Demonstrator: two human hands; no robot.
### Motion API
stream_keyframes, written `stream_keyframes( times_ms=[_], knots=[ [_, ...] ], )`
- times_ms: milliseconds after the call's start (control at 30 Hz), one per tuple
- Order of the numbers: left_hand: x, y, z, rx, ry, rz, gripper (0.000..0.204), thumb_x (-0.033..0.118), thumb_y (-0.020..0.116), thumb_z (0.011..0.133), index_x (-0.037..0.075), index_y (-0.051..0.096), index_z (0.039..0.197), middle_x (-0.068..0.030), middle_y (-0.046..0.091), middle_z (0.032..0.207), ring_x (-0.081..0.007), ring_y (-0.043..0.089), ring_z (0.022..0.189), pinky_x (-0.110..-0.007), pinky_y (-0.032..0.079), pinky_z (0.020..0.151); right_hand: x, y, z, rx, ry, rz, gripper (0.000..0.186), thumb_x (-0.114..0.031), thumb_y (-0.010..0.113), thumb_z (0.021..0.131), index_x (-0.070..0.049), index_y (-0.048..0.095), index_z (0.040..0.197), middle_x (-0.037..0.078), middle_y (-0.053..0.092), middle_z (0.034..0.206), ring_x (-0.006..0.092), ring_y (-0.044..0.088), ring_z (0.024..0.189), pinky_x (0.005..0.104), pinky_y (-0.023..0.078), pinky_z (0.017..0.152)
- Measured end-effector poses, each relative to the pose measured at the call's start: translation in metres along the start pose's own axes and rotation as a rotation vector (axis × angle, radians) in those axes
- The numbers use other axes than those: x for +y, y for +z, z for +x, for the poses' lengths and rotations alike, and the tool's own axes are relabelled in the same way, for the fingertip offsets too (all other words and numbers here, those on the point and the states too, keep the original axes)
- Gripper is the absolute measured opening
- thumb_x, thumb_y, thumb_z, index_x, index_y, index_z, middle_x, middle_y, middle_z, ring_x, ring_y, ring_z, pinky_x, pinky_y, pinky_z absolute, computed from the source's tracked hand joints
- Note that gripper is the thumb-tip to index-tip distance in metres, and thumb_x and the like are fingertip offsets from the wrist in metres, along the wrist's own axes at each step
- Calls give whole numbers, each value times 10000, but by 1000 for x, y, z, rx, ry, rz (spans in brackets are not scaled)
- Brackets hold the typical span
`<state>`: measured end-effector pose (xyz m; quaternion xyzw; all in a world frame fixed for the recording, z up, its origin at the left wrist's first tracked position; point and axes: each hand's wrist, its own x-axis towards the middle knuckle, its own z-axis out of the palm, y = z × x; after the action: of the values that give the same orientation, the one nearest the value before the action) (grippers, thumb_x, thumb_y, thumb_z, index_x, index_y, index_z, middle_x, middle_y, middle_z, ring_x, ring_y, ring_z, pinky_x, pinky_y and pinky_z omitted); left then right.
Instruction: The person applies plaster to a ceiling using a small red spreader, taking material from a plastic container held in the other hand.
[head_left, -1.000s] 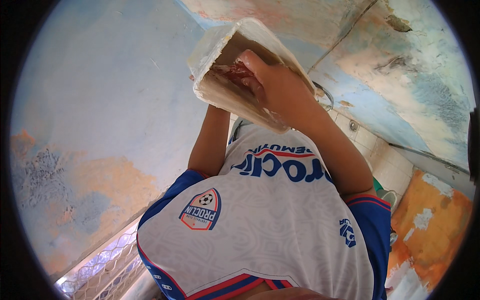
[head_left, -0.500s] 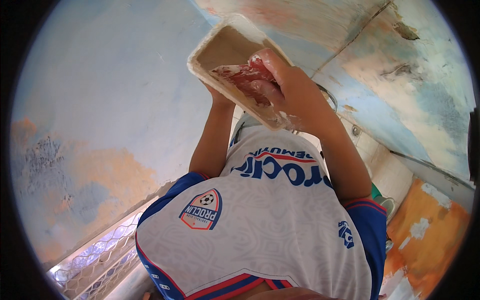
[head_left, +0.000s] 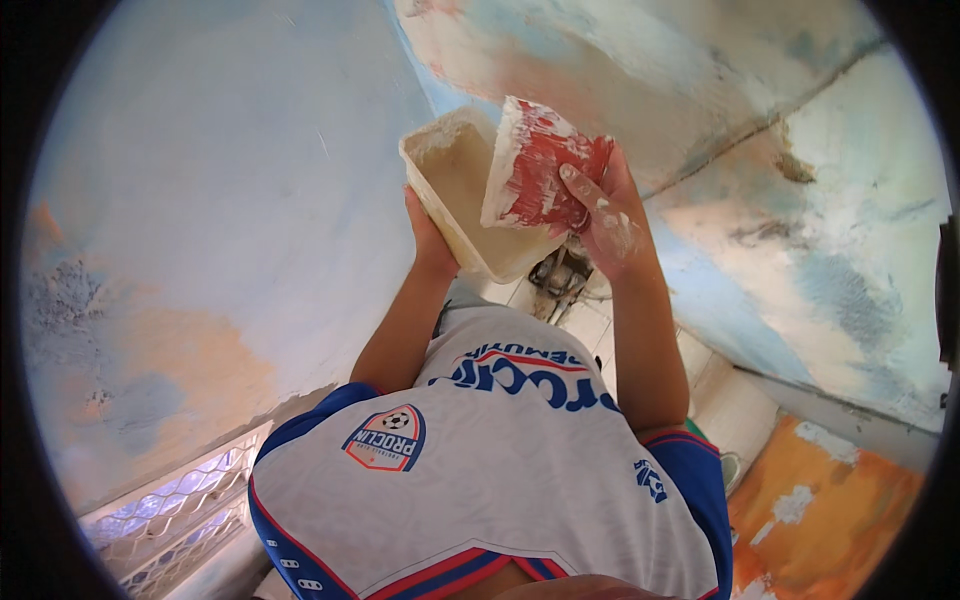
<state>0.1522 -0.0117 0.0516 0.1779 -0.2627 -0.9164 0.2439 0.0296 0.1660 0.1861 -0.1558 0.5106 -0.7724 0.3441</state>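
Note:
My left hand (head_left: 425,225) grips a cream rectangular plastic tub (head_left: 420,160) by its left side, the tub tilted with its open inside toward the camera and smeared with pale residue. In my right hand (head_left: 615,220) is a wide red putty spreader (head_left: 535,160), coated with white paste along its edge and in streaks over its face. The spreader is held upright over the right part of the tub, my thumb pressed on its face. White paste also spots my right hand's fingers.
Mottled blue, white and peach plastered surfaces surround me, with a long crack (head_left: 740,140) at the upper right and an orange patched area (head_left: 805,480) at lower right. Pale tiles and a metal fixture (head_left: 560,270) show below the tub. A lattice grille (head_left: 170,510) is at lower left.
My right hand has drawn the spreader up out of the tub, turning it so more of its red face shows. The tub has moved lower, with my left hand now visible on its side.

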Motion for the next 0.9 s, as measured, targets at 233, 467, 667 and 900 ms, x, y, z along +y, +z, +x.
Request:
stream_keyframes(
  times_ms=[233,467,667,900],
  knots=[
    [35,-21,22,2,-53,-58,818,730,153,1021,168,376,1572,-102,504,1519,-307,505,1375,-471,428,1149,26,21,54,-113,41,320,446,-74,618,950,-69,492,1378,129,669,1235,298,713,1038,409,631,655],
    [40,-34,47,90,-205,-155,840,744,141,1013,160,379,1569,-112,505,1518,-315,504,1384,-498,431,1152,32,33,105,-134,74,472,439,-135,624,961,-65,518,1380,119,675,1256,300,692,1091,422,622,709],
    [38,-43,42,154,-314,-149,819,738,172,1019,167,385,1567,-105,509,1516,-311,514,1379,-507,431,1154,29,30,130,-92,8,513,410,-118,605,983,-66,524,1382,108,657,1290,276,665,1132,442,622,789],
    [43,-61,45,138,-440,-202,810,733,175,1023,170,401,1560,-100,522,1504,-306,528,1366,-492,438,1150,-13,1,216,-7,-720,-407,385,-23,593,969,-74,618,1350,126,645,1284,287,630,1162,406,533,976]
  ],
)
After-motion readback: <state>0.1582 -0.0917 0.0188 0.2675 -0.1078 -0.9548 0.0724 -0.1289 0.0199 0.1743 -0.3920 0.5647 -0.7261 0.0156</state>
